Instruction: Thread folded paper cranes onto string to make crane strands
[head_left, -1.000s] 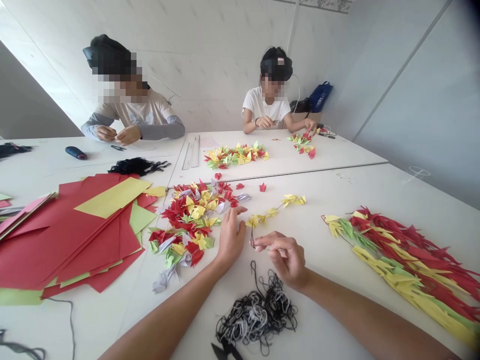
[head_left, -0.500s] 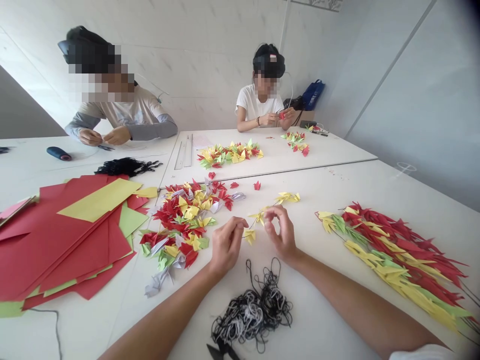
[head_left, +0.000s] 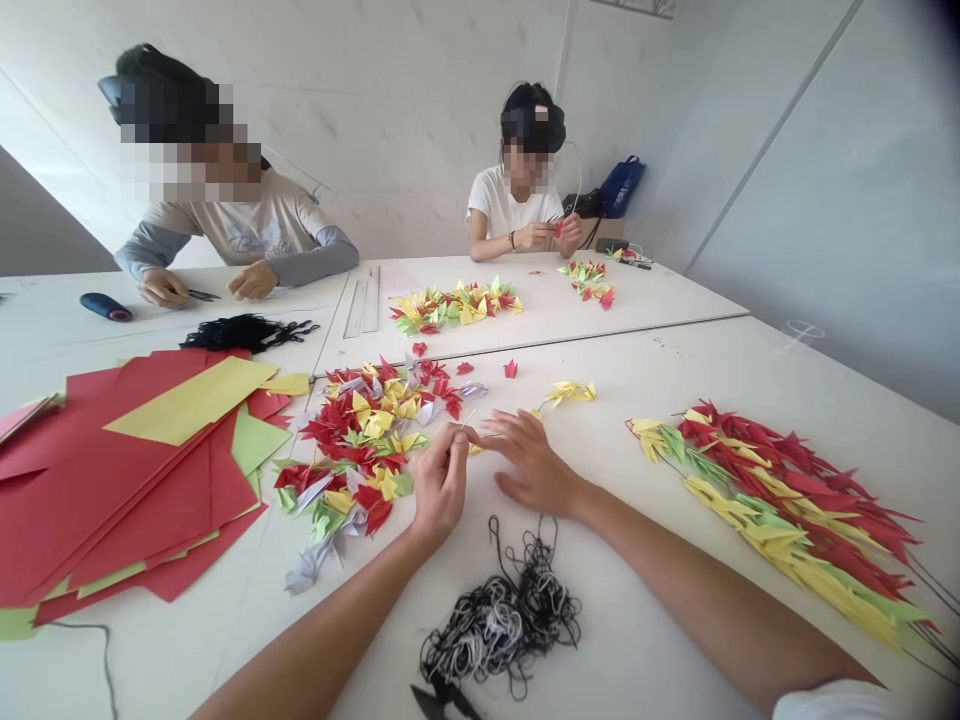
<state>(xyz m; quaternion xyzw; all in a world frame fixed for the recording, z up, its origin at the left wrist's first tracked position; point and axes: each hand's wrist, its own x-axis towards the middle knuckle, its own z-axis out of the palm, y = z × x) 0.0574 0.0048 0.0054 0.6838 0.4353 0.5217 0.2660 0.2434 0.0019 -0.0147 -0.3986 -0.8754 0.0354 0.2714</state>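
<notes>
My left hand [head_left: 441,480] is closed in a pinch, and a thin needle [head_left: 469,417] sticks up from its fingertips. From the right, my right hand [head_left: 536,468] reaches across with its fingers stretched out, the tips close to the left thumb and forefinger. Behind the right hand lie yellow folded paper cranes [head_left: 571,392] on a thread, partly hidden by the fingers. Left of my hands is a loose heap of red, yellow, green and pale lilac paper cranes [head_left: 375,425]. A tangle of black and grey string [head_left: 501,628] rests between my forearms.
Strung paper cranes [head_left: 787,520] lie at the right. Red, yellow and green paper sheets [head_left: 142,490] cover the left side, with black cords [head_left: 247,333] behind. Dark scissors [head_left: 442,698] sit at the near edge. Two people work across the table [head_left: 645,355].
My right hand has moved left and its fingers have straightened out from a curled pose towards my left hand. The person at the far left has moved their hands apart.
</notes>
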